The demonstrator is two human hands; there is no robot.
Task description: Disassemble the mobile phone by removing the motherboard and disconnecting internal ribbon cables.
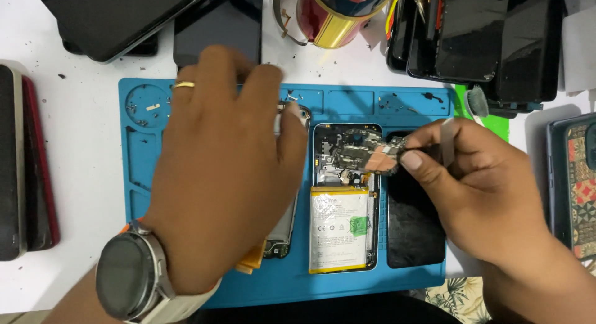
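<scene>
One view is all we have, from the head camera looking down, so we place everything from the blue work mat [143, 175]. In the middle of the mat lies an opened phone [344, 200], with its long side running from the far edge of the mat toward us. Its white battery [338, 228] fills the near half.

Our right hand [490, 181] is over the right part of the mat. Its fingers pinch thin tweezers [446, 138], and a small circuit board [379, 159] sits at the fingertips, just over the far half of the phone. This hand is the nearer one to the phone.

Our left hand [223, 175], with a ring and a wrist watch [130, 277], is spread flat over the left part of the mat. It covers another phone part [282, 237]. We cannot tell if it grips it
</scene>
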